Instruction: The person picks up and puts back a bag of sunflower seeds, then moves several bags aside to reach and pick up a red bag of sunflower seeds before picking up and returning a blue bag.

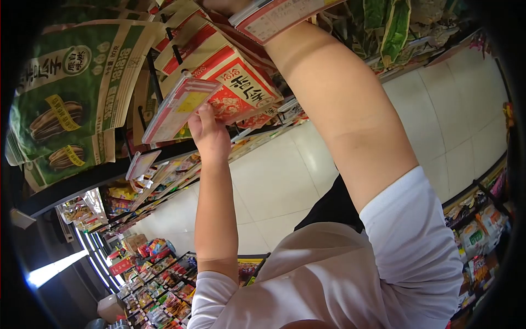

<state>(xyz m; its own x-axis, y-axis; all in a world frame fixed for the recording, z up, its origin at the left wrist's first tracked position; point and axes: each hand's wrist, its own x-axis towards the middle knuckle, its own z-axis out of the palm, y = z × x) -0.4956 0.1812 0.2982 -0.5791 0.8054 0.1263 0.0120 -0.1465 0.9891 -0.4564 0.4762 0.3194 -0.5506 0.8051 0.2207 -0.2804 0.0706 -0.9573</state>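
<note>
My left hand (211, 137) is at the lower edge of a red-and-white bag of sunflower seeds (246, 88), its thumb pressed against the bag beside a price tag holder (181, 107). That hand looks closed on the bag's edge, though its other fingers are mostly hidden. More red-and-white bags hang behind this one. My right arm stretches up past the bags. Only a blurred bit of my right hand (224, 5) shows at the top edge, behind another price tag (285, 19); its fingers are out of sight.
Large green seed bags (71, 88) hang on the left from the black rack. Green packets (394, 27) are at the upper right. Pale floor tiles (285, 170) run between this rack and shelves of snack packets (164, 290). A small tag (142, 164) sticks out below.
</note>
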